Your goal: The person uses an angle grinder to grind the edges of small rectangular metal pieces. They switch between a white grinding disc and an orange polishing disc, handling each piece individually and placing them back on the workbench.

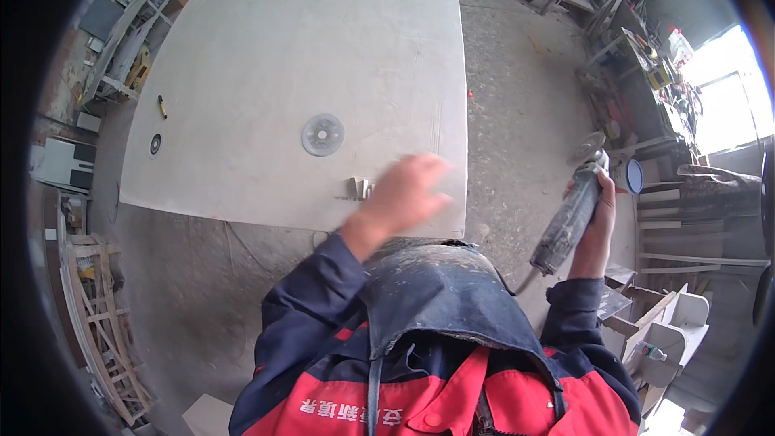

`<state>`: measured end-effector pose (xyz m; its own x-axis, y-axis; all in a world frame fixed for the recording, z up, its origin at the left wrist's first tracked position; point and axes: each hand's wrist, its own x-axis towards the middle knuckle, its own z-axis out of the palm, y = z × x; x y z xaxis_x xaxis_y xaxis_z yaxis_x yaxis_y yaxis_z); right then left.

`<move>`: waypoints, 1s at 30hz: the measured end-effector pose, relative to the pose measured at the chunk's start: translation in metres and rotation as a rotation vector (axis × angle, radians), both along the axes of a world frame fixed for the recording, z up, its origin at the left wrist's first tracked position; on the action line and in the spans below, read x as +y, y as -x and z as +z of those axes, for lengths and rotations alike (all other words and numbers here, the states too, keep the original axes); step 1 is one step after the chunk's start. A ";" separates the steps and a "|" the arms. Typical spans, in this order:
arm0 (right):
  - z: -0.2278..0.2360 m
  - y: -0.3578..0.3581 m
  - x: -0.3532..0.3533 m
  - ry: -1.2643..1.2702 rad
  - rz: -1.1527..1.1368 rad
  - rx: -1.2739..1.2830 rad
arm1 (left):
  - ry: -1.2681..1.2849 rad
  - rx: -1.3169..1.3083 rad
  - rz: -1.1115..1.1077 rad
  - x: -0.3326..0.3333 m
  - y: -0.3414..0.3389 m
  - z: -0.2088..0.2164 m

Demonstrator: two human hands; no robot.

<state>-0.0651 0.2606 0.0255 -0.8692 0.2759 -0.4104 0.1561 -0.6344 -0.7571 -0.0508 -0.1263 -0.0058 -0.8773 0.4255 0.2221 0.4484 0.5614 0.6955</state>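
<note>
While the right hand grips a dusty angle grinder at the frame's right, the left hand, blurred, fingers loosely spread, is beside small metallic blocks near the frame's centre, on a pale panel.

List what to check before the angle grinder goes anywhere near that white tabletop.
1. Right hand gripping the angle grinder: ok.
2. Grinder disc off the white tabletop: ok, it is out to the right.
3. Grinder disc stopped: cannot tell.
4. Left hand clear of the small metal pieces: cannot tell, the hand is blurred.
5. Tabletop free of loose items: not ok; a large grey disc and a marker lie there.
</note>
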 end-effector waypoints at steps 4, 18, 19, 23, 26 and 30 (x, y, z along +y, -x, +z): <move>0.015 -0.023 0.006 -0.197 0.087 -0.030 | 0.528 -0.112 0.454 -0.126 0.011 -0.061; -0.049 -0.075 -0.017 0.009 0.207 -0.154 | 0.636 -0.183 0.620 -0.159 -0.140 -0.058; -0.048 -0.072 -0.015 0.020 0.222 -0.132 | 0.639 -0.115 0.653 -0.161 -0.148 -0.074; -0.052 -0.072 -0.006 0.196 0.252 -0.073 | 0.630 -0.011 0.668 -0.189 -0.156 -0.104; -0.058 -0.077 0.004 0.265 0.307 -0.029 | 0.599 -0.093 0.717 -0.200 -0.155 -0.109; -0.071 -0.085 0.018 0.328 0.348 -0.043 | 0.574 0.116 0.771 -0.156 -0.140 -0.071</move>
